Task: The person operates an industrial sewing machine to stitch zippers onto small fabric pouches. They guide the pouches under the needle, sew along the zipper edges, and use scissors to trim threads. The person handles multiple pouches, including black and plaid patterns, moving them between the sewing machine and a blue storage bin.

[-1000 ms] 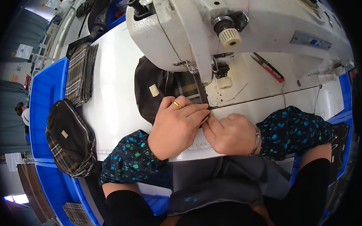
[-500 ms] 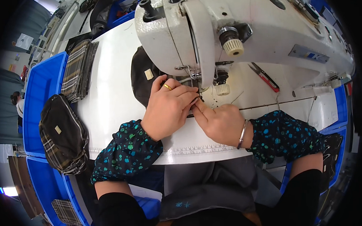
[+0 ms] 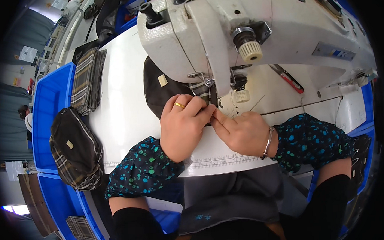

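Note:
A dark fabric pouch piece (image 3: 156, 93) with a small cream label lies partly beneath the white sewing machine's head (image 3: 178, 43). Beside it, a zipper (image 3: 209, 94) and a bit of plaid cloth show near the needle area. My left hand (image 3: 183, 127) is closed, thumb and fingertips pinching the pouch's near edge just below the zipper. From the other side, my right hand (image 3: 246, 134) pinches the same edge, its fingertips meeting the left ones. The fingers cover the exact spot of cloth they grip.
Red-handled thread snips (image 3: 288, 79) lie on the white table (image 3: 123, 110), right of the needle. A stack of plaid cloth (image 3: 87, 81), a dark plaid-sided pouch (image 3: 75, 148) and blue bins (image 3: 52, 119) stand on the left. A ruler strip (image 3: 215, 161) runs along the front edge.
The view has shifted slightly. My left fingers have drawn down toward me, away from the needle, and more of the zipper and plaid cloth shows. Both hands still pinch the pouch edge.

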Available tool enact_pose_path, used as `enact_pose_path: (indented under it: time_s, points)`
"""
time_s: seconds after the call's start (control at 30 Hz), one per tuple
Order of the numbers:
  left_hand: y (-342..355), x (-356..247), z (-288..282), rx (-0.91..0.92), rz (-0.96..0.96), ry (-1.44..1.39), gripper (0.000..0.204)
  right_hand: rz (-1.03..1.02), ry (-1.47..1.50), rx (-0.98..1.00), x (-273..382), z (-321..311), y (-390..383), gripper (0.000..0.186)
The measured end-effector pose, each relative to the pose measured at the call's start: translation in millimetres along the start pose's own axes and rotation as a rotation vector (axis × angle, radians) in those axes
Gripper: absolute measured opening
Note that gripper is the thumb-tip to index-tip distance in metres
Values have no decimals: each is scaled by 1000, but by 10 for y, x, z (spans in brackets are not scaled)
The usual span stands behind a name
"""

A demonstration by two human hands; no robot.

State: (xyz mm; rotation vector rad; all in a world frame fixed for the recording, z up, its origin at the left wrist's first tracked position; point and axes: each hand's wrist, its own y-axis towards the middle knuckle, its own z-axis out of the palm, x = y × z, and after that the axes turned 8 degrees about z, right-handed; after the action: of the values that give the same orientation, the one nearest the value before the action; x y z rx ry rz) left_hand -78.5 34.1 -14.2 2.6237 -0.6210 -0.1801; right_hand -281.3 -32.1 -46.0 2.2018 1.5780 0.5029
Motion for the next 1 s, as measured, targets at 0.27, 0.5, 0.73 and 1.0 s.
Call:
enact_pose_path:
  time_s: [0.27, 0.5, 0.73, 1.0]
  points:
    - [-2, 69, 67, -2, -1, -62, 29, -23, 25, -5, -8, -20, 9, 28]
    - [64, 69, 7, 17, 22, -89, 36, -27, 51, -5, -21, -7, 19, 28]
    - [109, 108, -35, 66, 24, -116, 36, 24, 26, 21, -16, 11, 20, 28]
    - [192, 122, 13, 109, -55, -27, 28, 110, 68, 73, -121, 50, 123, 26]
